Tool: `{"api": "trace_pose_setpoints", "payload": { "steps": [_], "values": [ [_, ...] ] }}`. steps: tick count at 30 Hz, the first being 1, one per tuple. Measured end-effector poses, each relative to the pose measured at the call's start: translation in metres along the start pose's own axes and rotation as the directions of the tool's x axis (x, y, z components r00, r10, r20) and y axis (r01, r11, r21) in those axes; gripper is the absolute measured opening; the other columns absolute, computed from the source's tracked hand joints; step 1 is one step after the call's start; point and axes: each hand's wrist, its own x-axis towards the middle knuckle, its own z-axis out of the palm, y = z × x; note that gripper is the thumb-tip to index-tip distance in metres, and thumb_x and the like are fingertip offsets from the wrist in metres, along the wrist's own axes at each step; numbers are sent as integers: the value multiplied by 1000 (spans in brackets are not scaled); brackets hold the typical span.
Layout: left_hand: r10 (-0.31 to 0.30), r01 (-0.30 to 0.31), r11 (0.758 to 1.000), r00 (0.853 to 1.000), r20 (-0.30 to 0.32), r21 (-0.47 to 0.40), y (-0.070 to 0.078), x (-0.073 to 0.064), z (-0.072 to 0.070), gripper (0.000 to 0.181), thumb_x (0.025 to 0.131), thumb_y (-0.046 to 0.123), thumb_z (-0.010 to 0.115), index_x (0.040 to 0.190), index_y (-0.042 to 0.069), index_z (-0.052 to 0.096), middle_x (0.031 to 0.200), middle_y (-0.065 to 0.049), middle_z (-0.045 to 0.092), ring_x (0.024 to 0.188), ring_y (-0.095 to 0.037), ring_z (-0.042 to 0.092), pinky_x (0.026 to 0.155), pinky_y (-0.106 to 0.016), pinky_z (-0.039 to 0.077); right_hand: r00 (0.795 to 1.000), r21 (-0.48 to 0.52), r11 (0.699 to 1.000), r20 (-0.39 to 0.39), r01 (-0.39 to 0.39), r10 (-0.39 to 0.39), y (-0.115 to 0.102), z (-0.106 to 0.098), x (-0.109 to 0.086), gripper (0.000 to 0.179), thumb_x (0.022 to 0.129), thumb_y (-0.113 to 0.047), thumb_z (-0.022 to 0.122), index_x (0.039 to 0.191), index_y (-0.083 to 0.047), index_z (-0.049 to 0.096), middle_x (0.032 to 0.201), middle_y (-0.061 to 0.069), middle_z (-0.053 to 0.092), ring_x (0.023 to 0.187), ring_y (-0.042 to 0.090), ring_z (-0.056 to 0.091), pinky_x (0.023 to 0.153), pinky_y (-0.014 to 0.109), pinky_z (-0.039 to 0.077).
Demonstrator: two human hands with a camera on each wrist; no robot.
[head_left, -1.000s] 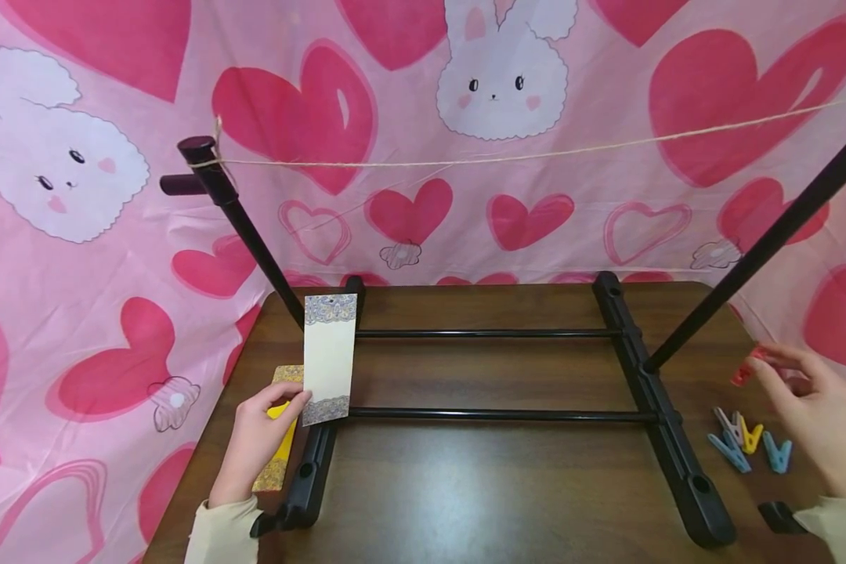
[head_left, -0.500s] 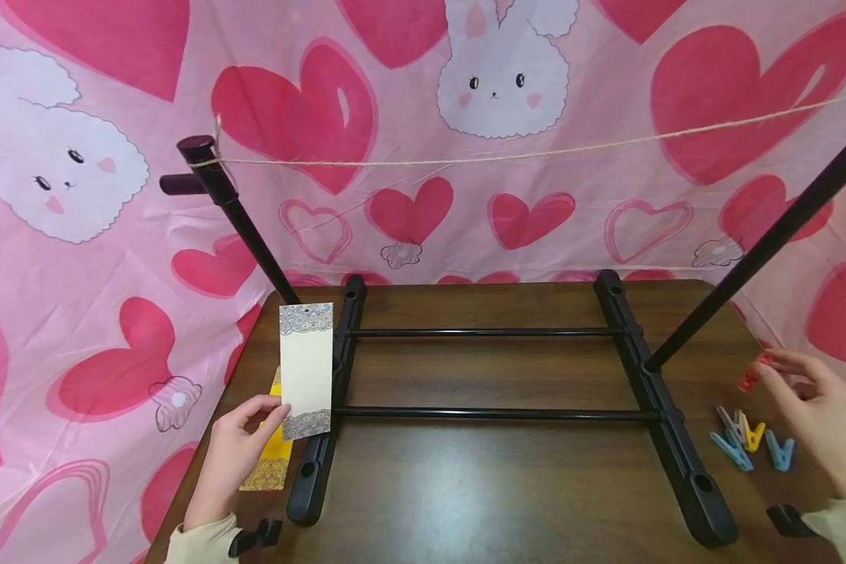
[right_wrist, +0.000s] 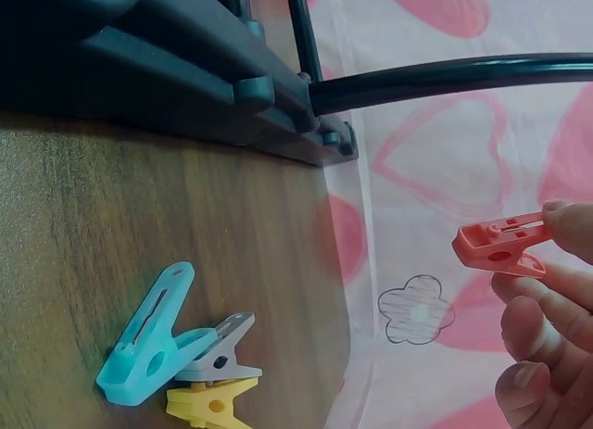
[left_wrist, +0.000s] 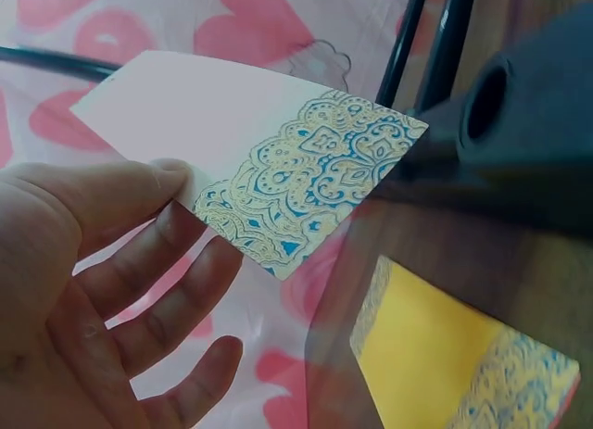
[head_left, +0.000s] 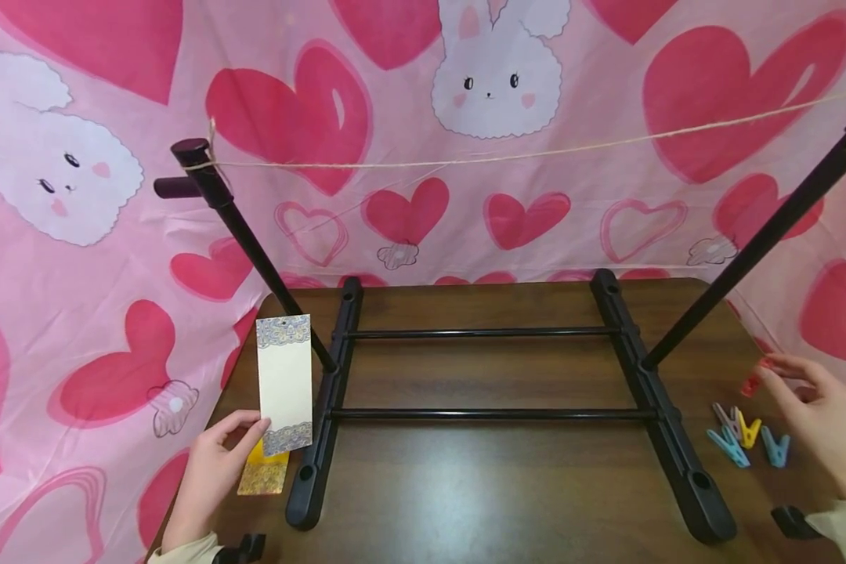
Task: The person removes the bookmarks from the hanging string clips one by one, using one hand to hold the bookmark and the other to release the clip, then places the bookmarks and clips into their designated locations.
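Note:
My left hand (head_left: 210, 470) pinches a cream bookmark (head_left: 284, 384) by its left edge, low down, between thumb and fingers. Blue-and-gold lace bands cross the bookmark's two ends, and it stands upright in the air left of the rack. Below it a yellow bookmark (left_wrist: 435, 341) with similar patterned ends lies on the table, partly covered by the cream one in the head view. On the far right, my right hand (head_left: 818, 415) holds a red clothespin (right_wrist: 500, 242) by its handle end, raised above the table. Several clothespins in blue (head_left: 729, 448), grey (right_wrist: 222, 350) and yellow (head_left: 750, 432) lie beside that hand.
A black metal rack (head_left: 322, 439) stands on the brown wooden table (head_left: 493, 493), with crossbars low down and a slanted post at either side. Twine (head_left: 409, 164) runs between the post tops. Behind hangs a pink cloth (head_left: 465, 219) with hearts and rabbits.
My left hand has carried the cream bookmark left and lower, away from the rack's left foot. The right hand, still with the red clothespin, has barely moved.

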Motion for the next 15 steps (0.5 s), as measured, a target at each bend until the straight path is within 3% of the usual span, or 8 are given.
{"api": "trace_pose_setpoints", "payload": {
  "steps": [2,3,4,8,15],
  "values": [
    [12,-12,1000,1000,-14,-2,-4,-2,-2,13,94,14,78,104,6,78,87,0,71,71,-7,56,61,-19,48,1000,16,1000,-6,7,-7,1,0,0,37,100,-18,70,122,12,63,88,-49,45,67,-28,37,51,8,38],
    [16,-16,1000,1000,-20,1,-6,-3,-3,12,94,13,78,103,6,78,86,2,71,70,-6,56,61,-18,48,1000,27,1000,-14,11,-11,1,0,0,36,100,-16,70,121,11,63,91,-55,35,67,-28,38,52,7,38],
    [16,-16,1000,1000,-24,-1,-8,-4,-4,11,94,12,79,103,5,78,85,3,70,70,-6,57,60,-18,48,1000,38,999,-19,15,-15,1,0,-1,35,100,-14,70,121,12,63,90,-56,34,67,-26,39,52,7,37],
    [9,-9,1000,999,-30,-1,-17,-7,-11,11,94,10,78,103,4,77,84,10,69,69,-3,57,61,-17,46,1000,38,999,-21,11,-10,1,1,-2,33,100,-10,69,122,14,61,89,-56,33,64,-21,38,52,8,35],
    [45,-43,998,998,-47,38,-34,-9,-18,10,93,5,76,102,0,76,78,6,69,64,0,54,54,-18,42,1000,28,999,-18,-19,20,0,1,-5,34,101,-11,67,124,13,60,87,-54,32,60,-15,39,46,12,37]
  ]
}}
